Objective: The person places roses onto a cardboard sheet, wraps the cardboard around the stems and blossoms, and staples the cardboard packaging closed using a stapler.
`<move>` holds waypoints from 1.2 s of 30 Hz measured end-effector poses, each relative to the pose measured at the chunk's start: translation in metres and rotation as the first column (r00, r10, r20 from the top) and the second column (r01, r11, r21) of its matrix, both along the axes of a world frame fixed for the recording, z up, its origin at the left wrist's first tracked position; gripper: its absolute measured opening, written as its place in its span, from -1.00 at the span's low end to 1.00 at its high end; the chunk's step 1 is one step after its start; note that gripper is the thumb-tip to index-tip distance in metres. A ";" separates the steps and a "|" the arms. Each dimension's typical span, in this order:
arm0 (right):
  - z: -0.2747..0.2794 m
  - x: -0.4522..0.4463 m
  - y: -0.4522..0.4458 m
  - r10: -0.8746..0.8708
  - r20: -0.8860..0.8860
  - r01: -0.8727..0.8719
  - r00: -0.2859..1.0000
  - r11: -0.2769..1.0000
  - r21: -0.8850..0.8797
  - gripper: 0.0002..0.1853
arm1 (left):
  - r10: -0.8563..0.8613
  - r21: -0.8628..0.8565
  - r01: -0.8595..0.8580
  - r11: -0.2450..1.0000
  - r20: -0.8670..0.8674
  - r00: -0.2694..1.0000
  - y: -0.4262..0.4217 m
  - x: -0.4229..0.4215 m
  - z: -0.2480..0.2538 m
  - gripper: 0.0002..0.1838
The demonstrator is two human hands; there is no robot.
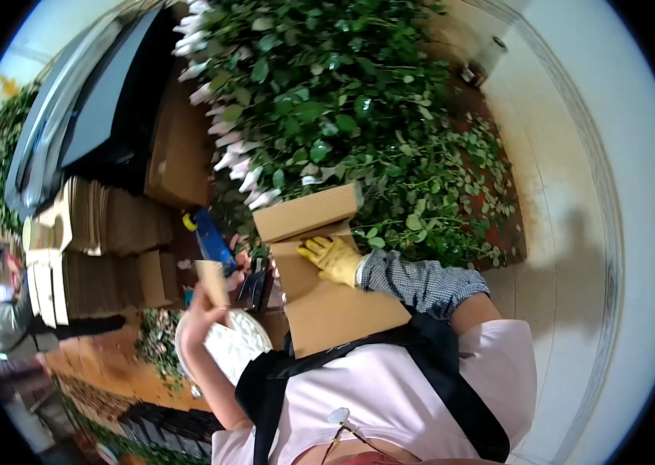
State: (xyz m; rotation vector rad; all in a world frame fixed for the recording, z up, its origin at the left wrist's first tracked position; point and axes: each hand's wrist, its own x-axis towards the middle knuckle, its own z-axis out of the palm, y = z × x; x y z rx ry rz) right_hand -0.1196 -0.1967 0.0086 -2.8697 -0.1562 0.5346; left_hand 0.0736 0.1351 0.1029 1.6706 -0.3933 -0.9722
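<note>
My right hand (333, 261), in a yellow glove with a checked sleeve above it, lies on a cardboard sheet (343, 318) in front of my body. Its fingers are stretched out over the sheet. At the sheet's far end is a raised corrugated flap (308, 213). My left hand (202, 310) is bare and raised to the left of the sheet, fingers closed on a small tan piece of cardboard (212, 284). Beyond the sheet lies a large heap of leafy green stems (343, 116), with pale pink-white tips (227, 160) along its left side.
Cardboard stacks (114, 217) stand at the left, near a blue object (213, 242) with a yellow end and a black object (252, 289). A white round container (234, 349) is below my left hand. A glass jar (485, 63) stands far right. Another person (6, 325) is at far left.
</note>
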 end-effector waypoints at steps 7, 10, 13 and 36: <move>0.069 0.007 0.005 -0.048 0.015 0.049 0.999 0.994 -0.100 -0.60 | 0.004 0.049 0.003 0.999 -0.136 0.991 -0.134 -0.069 -0.076 -0.71; 0.047 0.015 -0.003 -0.225 0.016 0.226 0.974 0.971 -0.081 -0.56 | -0.015 0.143 -0.033 0.989 0.321 0.947 -0.139 -0.074 -0.135 -0.56; 0.068 0.004 0.002 -0.167 0.183 0.145 0.969 0.981 0.129 -0.15 | -0.113 0.243 -0.005 0.970 0.470 0.876 -0.150 -0.081 -0.091 -0.53; 0.079 0.001 0.007 -0.055 -0.146 0.053 0.988 0.998 -0.020 -0.08 | -0.750 0.727 0.200 0.657 0.602 0.275 -0.166 -0.118 -0.024 -0.64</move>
